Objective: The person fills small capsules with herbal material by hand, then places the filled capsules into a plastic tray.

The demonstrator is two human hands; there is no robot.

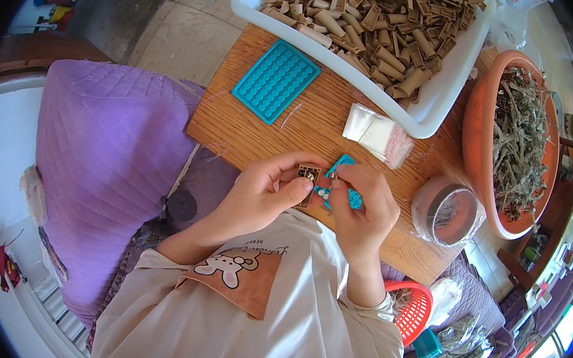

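Note:
My left hand [261,194] is closed round a small brown rectangular piece [304,199] with dark and gold-coloured bits in its face, held upright near the table's front edge. Just right of it, my right hand [374,204] pinches a tiny shiny metallic piece [333,175] between thumb and fingertips, apart from the brown piece. Below the fingers a small turquoise tray [347,160] shows in part, with little whitish round bits in it. My right hand hides much of that tray.
On the wooden table [236,134] lie a turquoise studded mat [276,81] and clear plastic bags [377,134]. A white bin [357,76] of brown half-tube pieces stands behind. To the right are an orange basin [478,127] of dry plant bits and a plastic-wrapped round container [427,208].

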